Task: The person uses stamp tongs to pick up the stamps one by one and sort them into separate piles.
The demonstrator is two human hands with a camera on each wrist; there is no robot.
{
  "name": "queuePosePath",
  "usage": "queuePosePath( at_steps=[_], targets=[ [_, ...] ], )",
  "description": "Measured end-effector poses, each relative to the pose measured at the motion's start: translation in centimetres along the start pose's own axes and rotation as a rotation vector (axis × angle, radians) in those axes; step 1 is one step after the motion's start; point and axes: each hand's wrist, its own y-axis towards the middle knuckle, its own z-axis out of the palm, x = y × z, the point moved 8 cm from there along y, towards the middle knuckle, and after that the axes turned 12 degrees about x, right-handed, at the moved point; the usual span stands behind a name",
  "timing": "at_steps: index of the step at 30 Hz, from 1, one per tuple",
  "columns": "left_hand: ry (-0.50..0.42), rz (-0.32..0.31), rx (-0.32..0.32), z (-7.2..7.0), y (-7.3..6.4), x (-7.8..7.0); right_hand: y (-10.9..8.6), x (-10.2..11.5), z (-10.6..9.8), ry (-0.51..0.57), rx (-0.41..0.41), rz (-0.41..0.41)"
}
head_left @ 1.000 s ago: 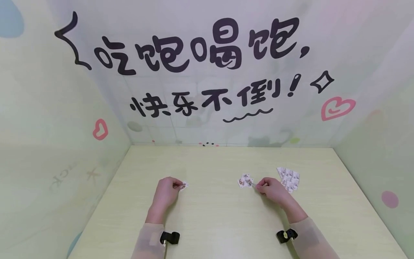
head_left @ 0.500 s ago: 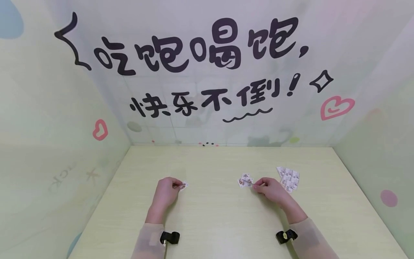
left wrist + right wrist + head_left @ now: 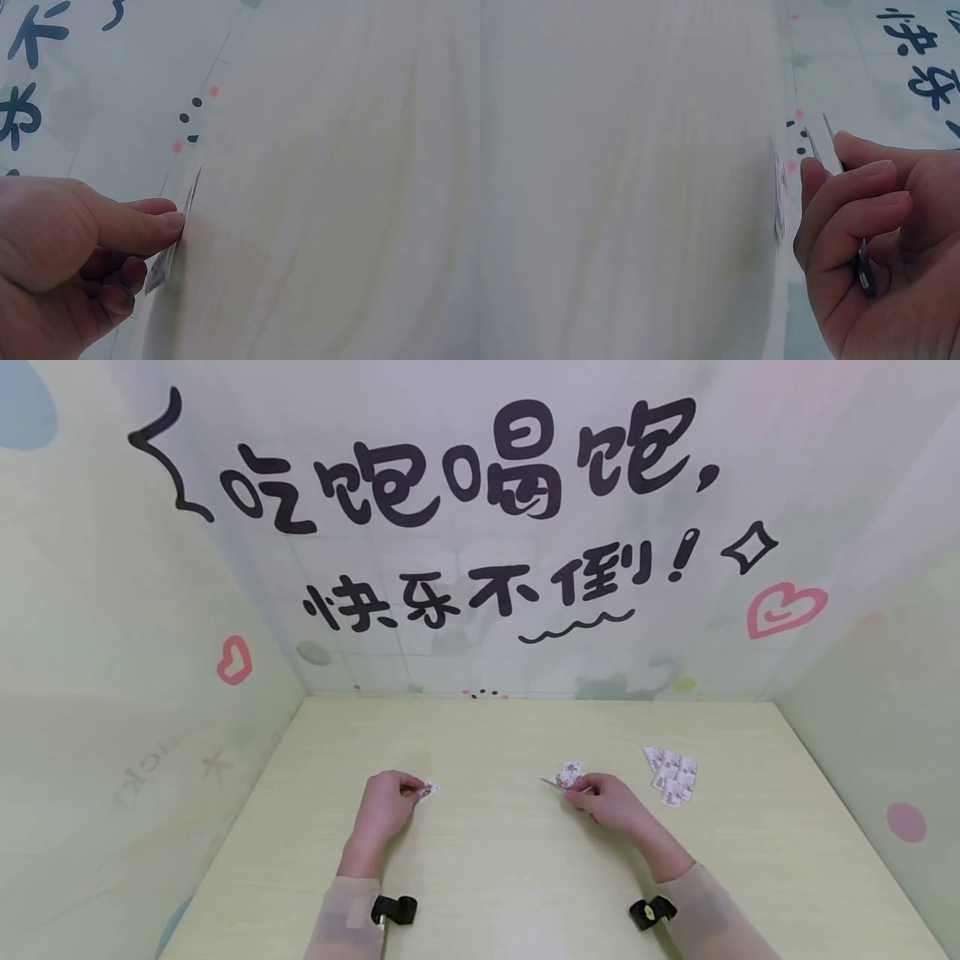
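My left hand (image 3: 386, 806) pinches a thin stack of small printed cards (image 3: 428, 790) between thumb and fingers. In the left wrist view the cards (image 3: 171, 251) are seen nearly edge-on beside the thumb. My right hand (image 3: 611, 802) holds metal tweezers (image 3: 555, 786) by their body, the tips pointing left. The right wrist view shows the two tips of the tweezers (image 3: 828, 131) standing apart, the rear end under the curled fingers. A small group of white cards with coloured figures (image 3: 572, 769) lies just behind the tweezers, partly covered by the right hand.
To the right, several overlapping small white cards (image 3: 675, 772) with a greyish repeated print lie on the pale wooden table (image 3: 480, 860). Printed cloth walls (image 3: 480, 668) rise at the back and both sides. A black camera strap sits on each wrist.
My right hand has moved left with the tweezers, whose tips now reach past the middle card group. More of the right-hand cards shows. The left hand has stayed still.
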Motion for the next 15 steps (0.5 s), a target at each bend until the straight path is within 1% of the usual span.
queuePosePath(
  at_steps=[5,8,15],
  targets=[
    [0.004,0.003,0.009,0.1,0.1,0.0,1.0,1.5,2.4,-0.054,0.061,-0.053],
    [0.009,0.006,0.006,0.1,0.2,0.0,1.5,2.6,4.0,-0.067,0.112,-0.074],
    [0.011,0.007,0.015,0.1,0.1,0.2,2.5,5.0,8.0,-0.074,0.214,-0.097]
  ],
)
